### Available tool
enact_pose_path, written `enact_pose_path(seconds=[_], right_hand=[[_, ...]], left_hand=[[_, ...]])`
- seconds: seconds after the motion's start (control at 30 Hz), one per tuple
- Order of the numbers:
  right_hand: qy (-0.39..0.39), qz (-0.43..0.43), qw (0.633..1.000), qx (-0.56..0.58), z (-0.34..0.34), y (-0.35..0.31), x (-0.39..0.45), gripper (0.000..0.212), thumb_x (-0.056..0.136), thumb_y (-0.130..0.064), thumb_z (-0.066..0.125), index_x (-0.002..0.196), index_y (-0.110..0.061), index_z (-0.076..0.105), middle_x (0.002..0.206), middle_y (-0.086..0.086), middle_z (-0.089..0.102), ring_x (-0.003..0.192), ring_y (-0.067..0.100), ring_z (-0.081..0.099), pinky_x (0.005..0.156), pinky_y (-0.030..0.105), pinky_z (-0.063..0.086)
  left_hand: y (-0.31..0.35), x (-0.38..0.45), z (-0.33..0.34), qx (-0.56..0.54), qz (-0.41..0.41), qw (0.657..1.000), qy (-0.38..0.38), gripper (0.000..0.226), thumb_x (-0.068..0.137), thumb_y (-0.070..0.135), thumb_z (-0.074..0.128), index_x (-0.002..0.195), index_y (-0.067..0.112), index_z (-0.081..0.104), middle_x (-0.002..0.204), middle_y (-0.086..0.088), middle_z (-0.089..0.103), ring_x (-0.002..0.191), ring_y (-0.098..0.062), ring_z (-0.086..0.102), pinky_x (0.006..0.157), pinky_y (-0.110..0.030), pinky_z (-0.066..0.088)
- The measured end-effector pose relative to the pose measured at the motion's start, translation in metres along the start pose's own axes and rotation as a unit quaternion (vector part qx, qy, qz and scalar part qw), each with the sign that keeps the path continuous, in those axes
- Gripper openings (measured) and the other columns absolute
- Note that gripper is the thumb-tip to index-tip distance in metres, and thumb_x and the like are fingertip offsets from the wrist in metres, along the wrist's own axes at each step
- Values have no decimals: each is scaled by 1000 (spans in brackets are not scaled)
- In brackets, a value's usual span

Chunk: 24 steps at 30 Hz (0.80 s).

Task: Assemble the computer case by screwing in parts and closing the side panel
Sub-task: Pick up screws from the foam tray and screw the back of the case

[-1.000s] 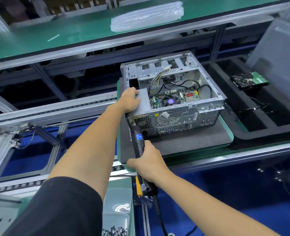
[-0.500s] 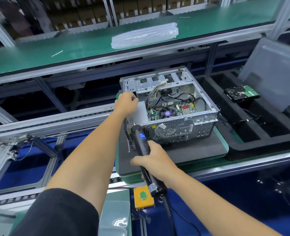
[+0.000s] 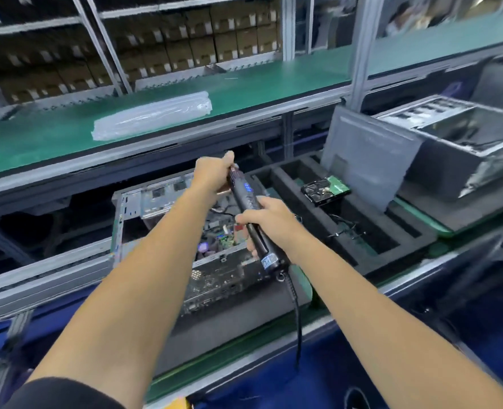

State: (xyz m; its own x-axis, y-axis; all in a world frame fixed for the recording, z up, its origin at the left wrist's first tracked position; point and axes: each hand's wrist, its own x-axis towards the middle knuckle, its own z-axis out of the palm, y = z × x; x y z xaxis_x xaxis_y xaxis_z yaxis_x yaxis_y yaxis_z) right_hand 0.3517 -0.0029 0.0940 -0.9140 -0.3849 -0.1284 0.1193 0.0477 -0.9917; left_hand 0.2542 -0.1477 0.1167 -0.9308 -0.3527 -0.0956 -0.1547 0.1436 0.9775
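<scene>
I'm gripping the electric screwdriver [image 3: 254, 219] in my right hand [image 3: 269, 221], fingers clenched round its body, while my left hand [image 3: 213, 175] is pinching its tip end. Its long axis is slanting up and away from my right fingers. The open computer case [image 3: 167, 231] is lying just below both hands, nearer my left fingers.

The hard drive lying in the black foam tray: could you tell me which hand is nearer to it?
Right. The right hand, gripping the electric screwdriver, is just left of the hard drive; the left hand, at the screwdriver's tip, is farther left.
</scene>
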Motion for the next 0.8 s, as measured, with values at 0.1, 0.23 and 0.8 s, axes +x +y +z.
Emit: enact_pose_path(seconds=[0.1,0.23,0.8], right_hand=[[-8,23,1000,7,-63,9,26,19,94,-18,65,104,-14,50,84,0,57,61,17,53,67,38,49],[-27,77,997,-9,-150,37,63,66,83,-30,78,136,-16,41,110,-3,55,86,18,54,83,42,47],[-71,205,976,30,-254,153,145,43,73,-2,62,112,-17,52,75,6,55,45,21,55,45,29,47]], left_hand=[[7,26,68,55,32,998,28,39,92,28,56,58,11,64,49,1,56,55,-21,49,57,-27,43],[-3,68,156,145,17,989,28,43,93,35,52,90,-4,71,78,-13,66,80,-31,61,71,-32,48],[-170,108,245,732,50,636,-240,14,83,7,50,94,14,57,101,-9,63,101,-28,55,90,-38,34]])
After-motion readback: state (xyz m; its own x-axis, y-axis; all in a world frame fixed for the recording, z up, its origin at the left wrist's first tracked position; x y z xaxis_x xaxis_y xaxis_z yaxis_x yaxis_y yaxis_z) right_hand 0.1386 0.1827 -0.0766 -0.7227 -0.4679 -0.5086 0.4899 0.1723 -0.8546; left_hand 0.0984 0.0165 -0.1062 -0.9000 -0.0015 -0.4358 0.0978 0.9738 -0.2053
